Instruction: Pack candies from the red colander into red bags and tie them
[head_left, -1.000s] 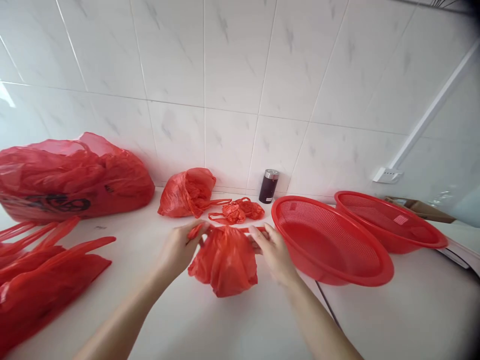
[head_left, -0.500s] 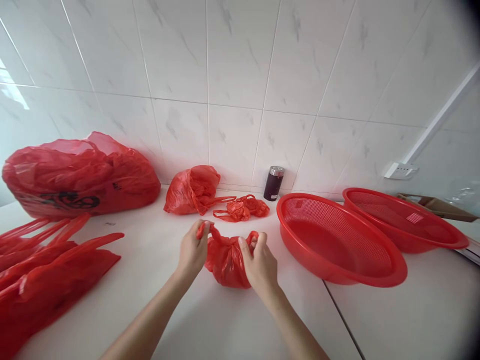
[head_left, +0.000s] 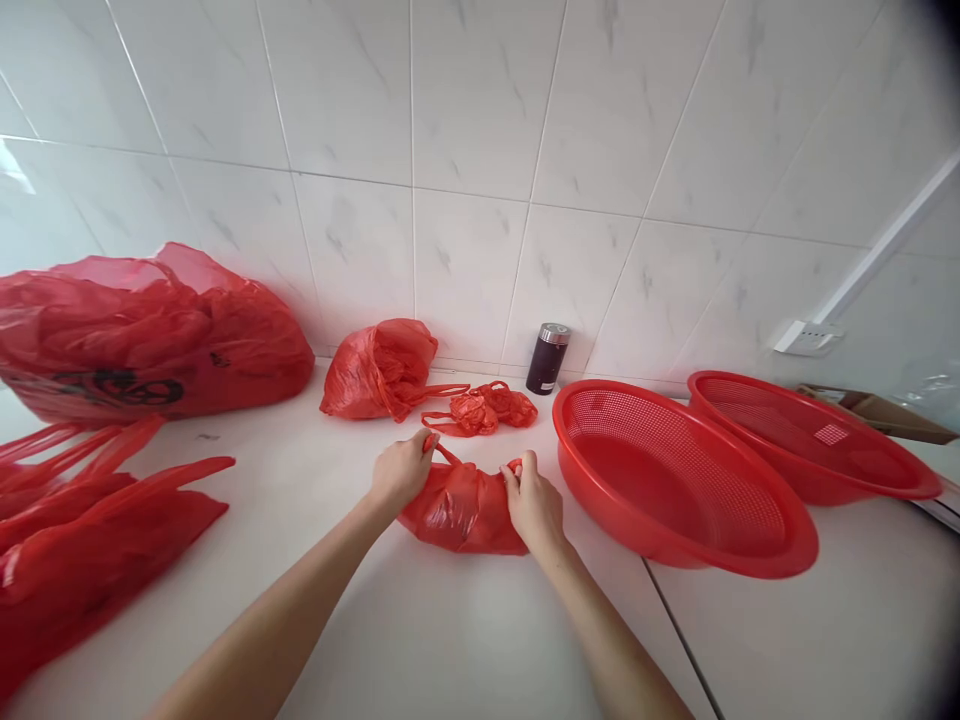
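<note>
Between my hands, low over the white table, is a red plastic bag [head_left: 465, 515] with a bulging, shiny body; what it contains is hidden. My left hand [head_left: 403, 468] is closed on the bag's left handle, which stretches up from the bag's top. On the other side, my right hand [head_left: 536, 505] pinches the right handle between thumb and fingers. Just beyond my hands lie crumpled red plastic bags [head_left: 491, 408] with loose handle loops. Behind them to the left sits a stuffed red bag [head_left: 379, 370] against the tiled wall.
Two red plastic colanders [head_left: 675, 490] stand on the right. A dark thermos [head_left: 548, 360] is upright by the wall. At the left are a large full red bag [head_left: 157, 335] and a pile of flat red bags [head_left: 105, 550]. A power socket [head_left: 808, 338] is mounted at the right.
My hands have moved slightly apart, each keeping its handle. The bag between them has gone from a rounded, gathered shape to a wider, flatter one. The camera view has shifted a little.
</note>
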